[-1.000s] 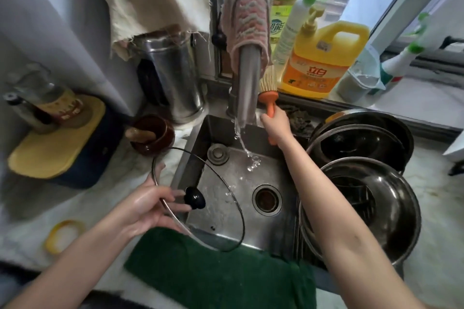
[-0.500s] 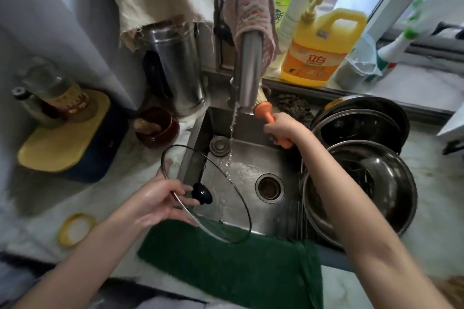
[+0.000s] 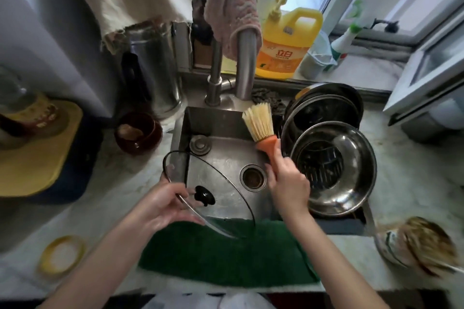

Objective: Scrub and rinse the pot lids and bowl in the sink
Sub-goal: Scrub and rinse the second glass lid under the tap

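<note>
Glass lid in one hand, brush in the other, both over the sink.

The left hand (image 3: 163, 204) grips the near-left rim of the glass lid (image 3: 223, 175), fingers curled under the edge and thumb lying on top beside its black knob (image 3: 204, 195); the lid is tilted, with its far edge raised above the sink (image 3: 216, 120). The right hand (image 3: 288, 185) is closed round the orange handle of the brush (image 3: 263, 135), bristles pointing up and away from it, apart from the lid. The drain (image 3: 253, 177) shows between the two hands. Just right of the right hand sits the steel bowl (image 3: 359, 158), with more metal lids (image 3: 326, 108) stacked beyond it. The tap (image 3: 246, 63) stands beyond the brush. A green cloth (image 3: 213, 253) lies under both wrists.
</note>
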